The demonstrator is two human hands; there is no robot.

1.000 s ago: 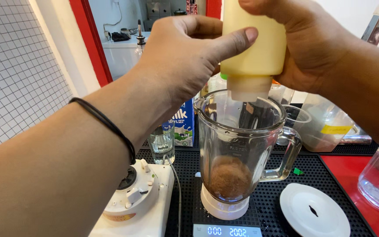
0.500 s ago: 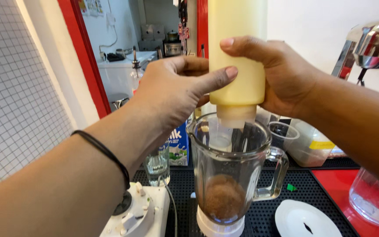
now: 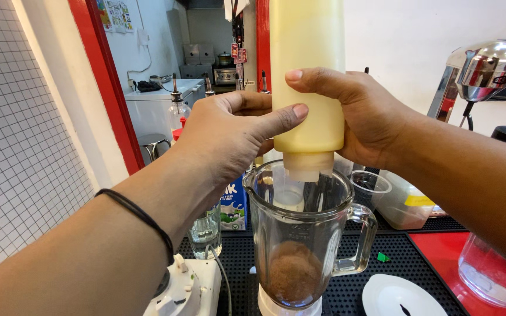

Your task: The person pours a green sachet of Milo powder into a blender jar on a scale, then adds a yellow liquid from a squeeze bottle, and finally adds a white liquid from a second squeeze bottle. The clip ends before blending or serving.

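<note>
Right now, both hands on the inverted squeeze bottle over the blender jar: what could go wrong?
1. The squeeze bottle nozzle sits at the blender jar rim, off centre; a hard squeeze by the left hand and right hand may streak the wall or spill.
2. Neither hand steadies the jar; a downward push could tip it.
3. The white lid lies off, so nothing contains splashes.

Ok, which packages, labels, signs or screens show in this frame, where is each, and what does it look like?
Carton: behind the blender jug, below the left hand; boxy, blue and white.
Posters: back wall, upper left; small, colourful.
Tags: hanging left of the squeeze bottle; small, red.
Label: on a clear tub under the right hand; yellow.
No screen visible.
</note>
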